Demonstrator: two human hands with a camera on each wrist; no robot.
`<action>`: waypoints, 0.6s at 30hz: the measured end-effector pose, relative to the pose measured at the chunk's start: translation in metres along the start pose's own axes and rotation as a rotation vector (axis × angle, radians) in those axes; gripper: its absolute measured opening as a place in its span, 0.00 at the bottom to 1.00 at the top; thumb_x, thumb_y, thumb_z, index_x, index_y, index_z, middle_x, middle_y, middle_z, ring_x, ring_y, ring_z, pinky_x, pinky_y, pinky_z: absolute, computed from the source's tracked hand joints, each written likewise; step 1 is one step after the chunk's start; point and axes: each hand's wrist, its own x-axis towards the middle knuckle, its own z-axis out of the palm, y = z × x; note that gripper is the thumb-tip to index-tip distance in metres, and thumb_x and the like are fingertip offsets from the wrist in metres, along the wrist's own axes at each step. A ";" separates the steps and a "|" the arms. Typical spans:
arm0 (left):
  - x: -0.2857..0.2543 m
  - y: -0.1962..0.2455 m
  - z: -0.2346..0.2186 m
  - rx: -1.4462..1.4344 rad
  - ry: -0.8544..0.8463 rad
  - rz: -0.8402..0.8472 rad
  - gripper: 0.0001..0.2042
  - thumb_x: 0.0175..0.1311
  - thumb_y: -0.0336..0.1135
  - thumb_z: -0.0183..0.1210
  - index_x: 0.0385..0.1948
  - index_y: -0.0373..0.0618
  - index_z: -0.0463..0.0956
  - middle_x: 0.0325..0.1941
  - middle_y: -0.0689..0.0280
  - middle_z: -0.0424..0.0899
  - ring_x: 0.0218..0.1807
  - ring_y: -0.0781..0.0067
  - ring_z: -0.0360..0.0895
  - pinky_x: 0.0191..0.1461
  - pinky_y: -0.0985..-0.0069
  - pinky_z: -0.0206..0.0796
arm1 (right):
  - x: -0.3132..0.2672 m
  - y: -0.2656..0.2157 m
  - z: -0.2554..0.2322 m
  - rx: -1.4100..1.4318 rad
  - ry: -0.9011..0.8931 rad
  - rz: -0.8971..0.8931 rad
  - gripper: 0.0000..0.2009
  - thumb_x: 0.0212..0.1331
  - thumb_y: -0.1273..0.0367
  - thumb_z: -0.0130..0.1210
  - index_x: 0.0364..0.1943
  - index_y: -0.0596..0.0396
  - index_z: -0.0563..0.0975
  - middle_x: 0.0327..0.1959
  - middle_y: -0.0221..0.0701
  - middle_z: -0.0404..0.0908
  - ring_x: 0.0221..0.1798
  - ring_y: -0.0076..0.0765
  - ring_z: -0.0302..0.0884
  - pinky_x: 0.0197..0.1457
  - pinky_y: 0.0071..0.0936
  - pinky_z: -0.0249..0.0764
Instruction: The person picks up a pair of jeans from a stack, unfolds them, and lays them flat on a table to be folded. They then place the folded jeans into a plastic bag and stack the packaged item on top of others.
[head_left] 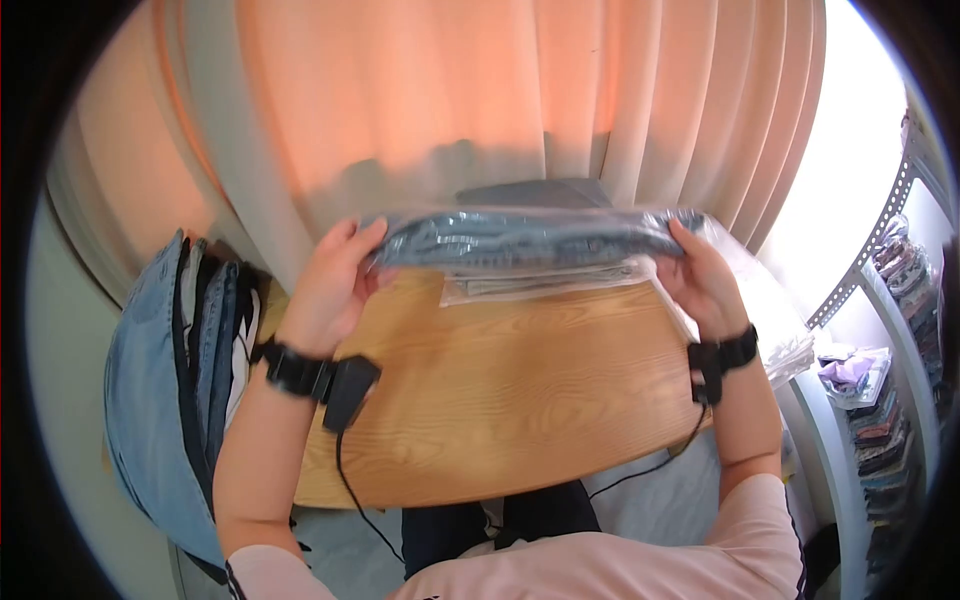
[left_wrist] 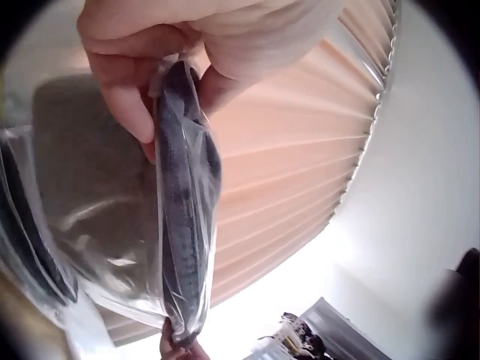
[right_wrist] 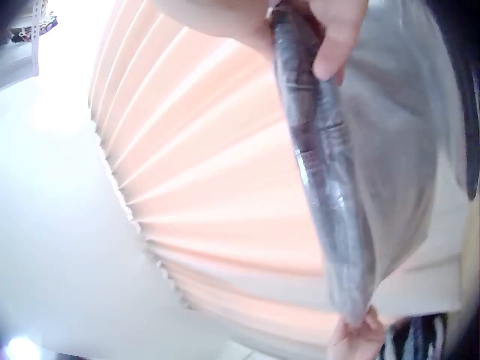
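I see a wooden desk before peach curtains, bright window light and a metal shelf at right.

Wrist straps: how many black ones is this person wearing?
2. One black strap sits on the left wrist, one black strap on the right wrist. Both hands grip the plastic-wrapped garment by its ends.

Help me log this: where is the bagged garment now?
Head view: bagged garment held above the table between left hand and right hand.
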 end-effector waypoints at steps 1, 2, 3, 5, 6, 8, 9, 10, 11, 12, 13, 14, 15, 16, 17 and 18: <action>0.026 -0.005 0.003 0.003 -0.012 0.005 0.09 0.65 0.37 0.54 0.43 0.48 0.71 0.42 0.73 0.79 0.41 0.83 0.75 0.41 0.81 0.68 | 0.026 -0.003 -0.004 0.046 0.020 -0.068 0.09 0.65 0.67 0.49 0.43 0.56 0.74 0.36 0.31 0.81 0.33 0.27 0.80 0.32 0.19 0.78; 0.052 -0.013 0.009 -0.004 0.022 0.041 0.09 0.65 0.38 0.55 0.42 0.48 0.71 0.41 0.73 0.79 0.41 0.83 0.75 0.41 0.81 0.68 | 0.051 -0.002 -0.010 0.090 0.035 -0.135 0.08 0.64 0.68 0.51 0.43 0.55 0.74 0.35 0.30 0.81 0.32 0.27 0.80 0.31 0.19 0.78; 0.075 -0.026 0.011 -0.011 0.059 0.076 0.09 0.65 0.38 0.55 0.42 0.48 0.71 0.41 0.73 0.78 0.41 0.82 0.74 0.41 0.80 0.68 | 0.075 0.004 -0.020 0.094 0.034 -0.142 0.08 0.64 0.68 0.51 0.43 0.55 0.74 0.35 0.30 0.81 0.32 0.27 0.80 0.31 0.19 0.78; 0.127 -0.080 -0.001 0.056 0.100 0.108 0.09 0.64 0.39 0.56 0.40 0.48 0.71 0.37 0.72 0.77 0.37 0.81 0.74 0.40 0.79 0.67 | 0.124 0.024 -0.044 0.016 0.143 -0.225 0.08 0.63 0.69 0.52 0.43 0.54 0.74 0.35 0.29 0.80 0.30 0.27 0.79 0.30 0.21 0.78; 0.148 -0.110 -0.008 0.153 0.127 0.048 0.08 0.64 0.38 0.56 0.39 0.47 0.71 0.36 0.71 0.77 0.34 0.80 0.73 0.37 0.78 0.67 | 0.142 0.039 -0.059 -0.061 0.193 -0.213 0.09 0.62 0.68 0.53 0.44 0.53 0.73 0.36 0.29 0.79 0.29 0.27 0.77 0.30 0.22 0.79; 0.172 -0.161 -0.018 0.364 0.165 -0.072 0.07 0.63 0.34 0.55 0.37 0.42 0.70 0.33 0.66 0.76 0.29 0.77 0.72 0.30 0.78 0.66 | 0.183 0.076 -0.107 -0.204 0.342 0.030 0.11 0.62 0.66 0.54 0.45 0.51 0.72 0.32 0.29 0.76 0.27 0.30 0.75 0.27 0.24 0.79; 0.190 -0.197 -0.029 0.396 0.207 -0.065 0.07 0.62 0.30 0.55 0.37 0.38 0.69 0.32 0.64 0.76 0.27 0.77 0.73 0.28 0.78 0.67 | 0.187 0.086 -0.117 -0.312 0.409 0.172 0.10 0.61 0.65 0.54 0.43 0.51 0.71 0.28 0.29 0.74 0.24 0.30 0.73 0.26 0.24 0.78; 0.186 -0.199 -0.025 0.401 0.203 -0.058 0.07 0.62 0.30 0.55 0.37 0.38 0.69 0.32 0.64 0.76 0.27 0.77 0.73 0.28 0.78 0.67 | 0.179 0.090 -0.119 -0.324 0.372 0.155 0.09 0.61 0.64 0.55 0.42 0.50 0.71 0.30 0.27 0.73 0.28 0.29 0.74 0.27 0.22 0.77; 0.181 -0.195 -0.018 0.471 0.229 -0.009 0.08 0.62 0.29 0.55 0.38 0.37 0.68 0.32 0.63 0.76 0.27 0.77 0.73 0.28 0.78 0.68 | 0.175 0.091 -0.120 -0.297 0.341 0.101 0.09 0.61 0.66 0.55 0.40 0.52 0.71 0.28 0.27 0.73 0.27 0.27 0.73 0.26 0.21 0.77; 0.181 -0.195 -0.017 0.542 0.255 0.037 0.08 0.61 0.27 0.55 0.38 0.35 0.68 0.32 0.63 0.76 0.27 0.76 0.73 0.29 0.79 0.69 | 0.174 0.091 -0.121 -0.269 0.312 0.051 0.09 0.60 0.67 0.56 0.39 0.54 0.71 0.27 0.28 0.73 0.25 0.24 0.73 0.25 0.20 0.77; 0.186 -0.197 -0.020 0.546 0.246 0.047 0.09 0.61 0.26 0.55 0.39 0.34 0.68 0.33 0.63 0.75 0.27 0.77 0.73 0.29 0.80 0.70 | 0.174 0.091 -0.122 -0.262 0.313 0.054 0.09 0.60 0.67 0.56 0.39 0.54 0.71 0.27 0.28 0.73 0.25 0.24 0.73 0.25 0.20 0.77; 0.191 -0.198 -0.022 0.553 0.245 0.040 0.09 0.61 0.26 0.55 0.39 0.34 0.68 0.33 0.63 0.75 0.27 0.77 0.73 0.29 0.80 0.70 | 0.173 0.092 -0.124 -0.213 0.335 0.015 0.09 0.60 0.69 0.56 0.39 0.56 0.71 0.27 0.28 0.73 0.25 0.24 0.73 0.26 0.19 0.76; 0.196 -0.199 -0.024 0.588 0.219 0.058 0.09 0.61 0.26 0.55 0.40 0.34 0.68 0.33 0.63 0.75 0.28 0.77 0.73 0.29 0.80 0.70 | 0.172 0.095 -0.125 -0.165 0.358 -0.020 0.08 0.59 0.70 0.56 0.38 0.58 0.71 0.28 0.28 0.74 0.25 0.24 0.73 0.26 0.18 0.76; 0.199 -0.201 -0.027 0.620 0.195 0.075 0.09 0.61 0.26 0.56 0.40 0.35 0.68 0.34 0.63 0.75 0.28 0.78 0.73 0.28 0.81 0.69 | 0.172 0.099 -0.124 -0.164 0.362 -0.010 0.08 0.59 0.70 0.56 0.38 0.58 0.71 0.28 0.28 0.74 0.25 0.24 0.73 0.26 0.18 0.76; 0.199 -0.199 -0.025 0.621 0.197 0.066 0.09 0.61 0.26 0.56 0.40 0.35 0.68 0.34 0.63 0.75 0.28 0.78 0.73 0.28 0.81 0.69 | 0.172 0.103 -0.122 -0.162 0.382 -0.087 0.09 0.59 0.71 0.56 0.39 0.60 0.71 0.29 0.28 0.75 0.26 0.24 0.74 0.28 0.18 0.76; 0.198 -0.196 -0.019 0.567 0.212 0.035 0.09 0.61 0.27 0.56 0.40 0.35 0.68 0.34 0.64 0.75 0.29 0.78 0.73 0.29 0.81 0.69 | 0.173 0.108 -0.121 -0.162 0.401 -0.163 0.09 0.59 0.72 0.56 0.39 0.61 0.71 0.31 0.29 0.75 0.26 0.24 0.74 0.29 0.18 0.76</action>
